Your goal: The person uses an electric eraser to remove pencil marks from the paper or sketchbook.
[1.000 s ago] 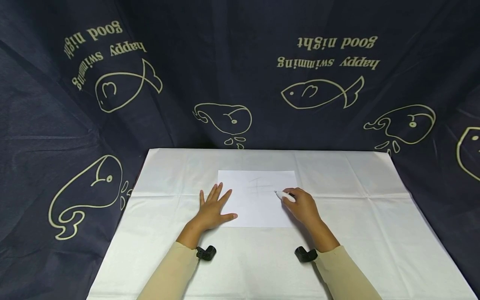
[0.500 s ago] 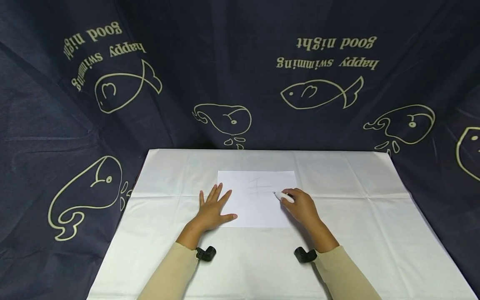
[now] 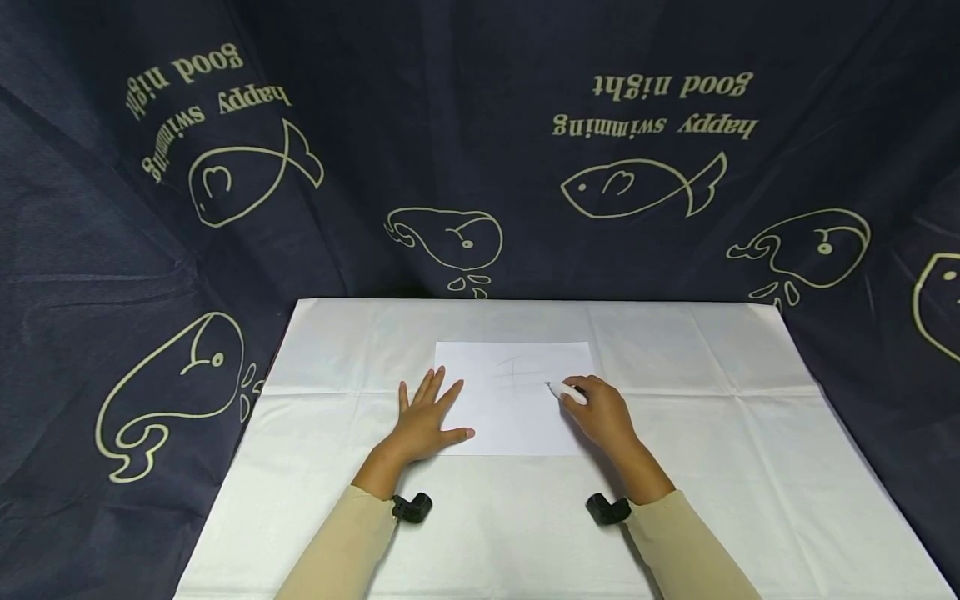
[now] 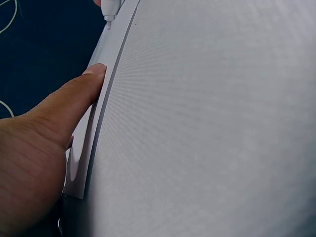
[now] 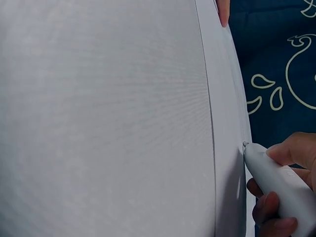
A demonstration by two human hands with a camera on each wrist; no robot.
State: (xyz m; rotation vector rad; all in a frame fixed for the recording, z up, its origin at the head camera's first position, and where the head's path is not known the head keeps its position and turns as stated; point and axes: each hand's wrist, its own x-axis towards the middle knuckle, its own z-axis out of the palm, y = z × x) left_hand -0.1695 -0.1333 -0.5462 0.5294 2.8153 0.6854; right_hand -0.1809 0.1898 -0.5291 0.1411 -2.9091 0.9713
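Note:
A white sheet of paper [image 3: 517, 425] lies on the covered table, with faint thin strokes on its upper middle. My left hand [image 3: 422, 423] rests flat with spread fingers over the paper's left edge; in the left wrist view its thumb [image 4: 74, 101] presses near the near edge of the sheet. My right hand [image 3: 606, 412] holds a thick white correction pen [image 5: 274, 175] between thumb and curled fingers. The pen's narrow metal tip points left, right at the paper, to the right of the strokes. Part of the pen's body is hidden by the fingers.
A white cloth [image 3: 750, 467] with fold creases covers the table. Behind and beside it hangs a dark blue curtain [image 3: 450, 125] printed with fish, whales and words. Black wrist cameras [image 3: 412, 507] sit on both sleeves.
The pen tip has shifted very slightly left with my right hand. My left hand and the paper keep their places, and the strokes look the same.

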